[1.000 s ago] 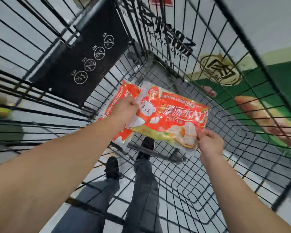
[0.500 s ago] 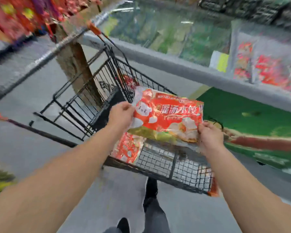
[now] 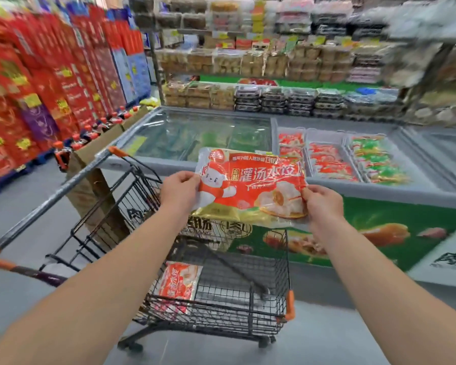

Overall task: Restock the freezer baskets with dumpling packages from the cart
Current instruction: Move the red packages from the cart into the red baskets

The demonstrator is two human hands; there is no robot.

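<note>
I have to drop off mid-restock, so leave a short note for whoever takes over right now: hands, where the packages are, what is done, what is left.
Left hand: pinches the left edge of the dumpling package.
Right hand: pinches its lower right corner.
The package is held up flat above the cart, in front of the freezer.
Done: this package is out of the cart.
Left: set it in a freezer basket; the red-package basket looks like the match. One more package lies in the cart; fetch it next.

The held dumpling package (image 3: 250, 188) reads "灌汤水饺" in large white characters; its smaller print is blurred.
</note>
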